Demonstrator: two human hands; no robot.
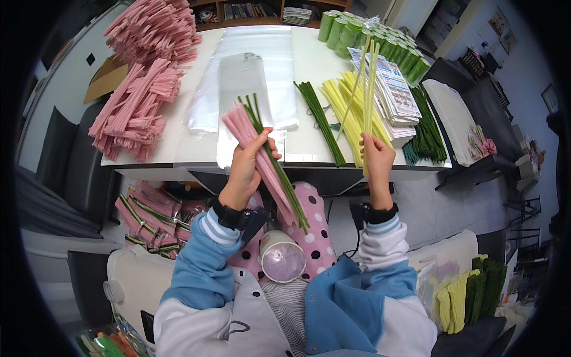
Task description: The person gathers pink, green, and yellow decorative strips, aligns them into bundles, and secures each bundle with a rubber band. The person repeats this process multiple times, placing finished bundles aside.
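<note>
Left hand (247, 169) is clamped around a mixed bunch of pink and dark green stems (264, 157), fanning above and below the fist. Right hand (376, 160) pinches a few pale yellow stems (369, 77) upright; beyond it, the yellow pile (345, 110) on the white table (309, 65).

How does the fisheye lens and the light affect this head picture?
Head view: the white table has edges that bow outward, and the corners go black; soft glare lies on the clear plastic sleeves; the pink fuzzy stems in the left hand stay sharp.
</note>
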